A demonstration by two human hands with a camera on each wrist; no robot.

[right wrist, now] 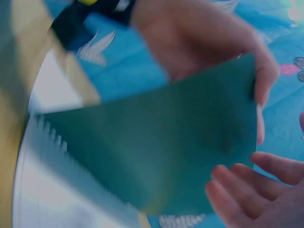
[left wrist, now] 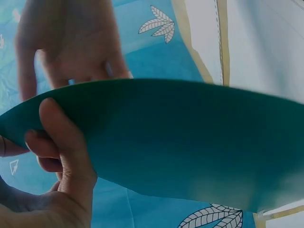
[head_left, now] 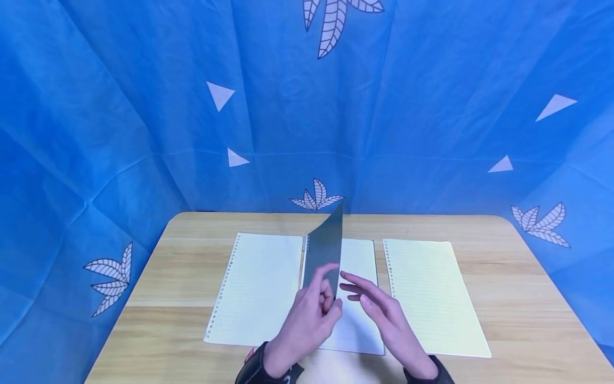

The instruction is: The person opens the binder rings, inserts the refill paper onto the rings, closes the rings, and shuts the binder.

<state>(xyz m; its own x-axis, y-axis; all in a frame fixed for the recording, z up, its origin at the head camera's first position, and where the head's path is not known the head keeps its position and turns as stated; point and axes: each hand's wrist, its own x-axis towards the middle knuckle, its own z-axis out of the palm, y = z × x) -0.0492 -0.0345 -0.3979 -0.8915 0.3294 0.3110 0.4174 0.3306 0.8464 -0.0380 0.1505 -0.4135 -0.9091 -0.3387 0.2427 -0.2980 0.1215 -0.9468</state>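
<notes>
A dark teal plastic sheet [head_left: 325, 246] stands tilted up over the middle white ruled sheet [head_left: 358, 256]. My left hand [head_left: 314, 309] pinches the teal sheet's near edge between thumb and fingers. The same sheet [left wrist: 190, 142] fills the left wrist view, bowed, with my thumb [left wrist: 64, 137] on it. My right hand [head_left: 379, 306] hovers just right of the sheet with fingers straight, holding nothing. In the right wrist view the teal sheet [right wrist: 156, 147] shows a punched edge, and my right fingers [right wrist: 247, 190] lie below its corner.
A white punched ruled sheet [head_left: 259, 288] lies at the left and a pale yellow ruled sheet [head_left: 429, 293] at the right on the wooden table [head_left: 527, 298]. Blue patterned cloth [head_left: 144, 106] walls the back and sides.
</notes>
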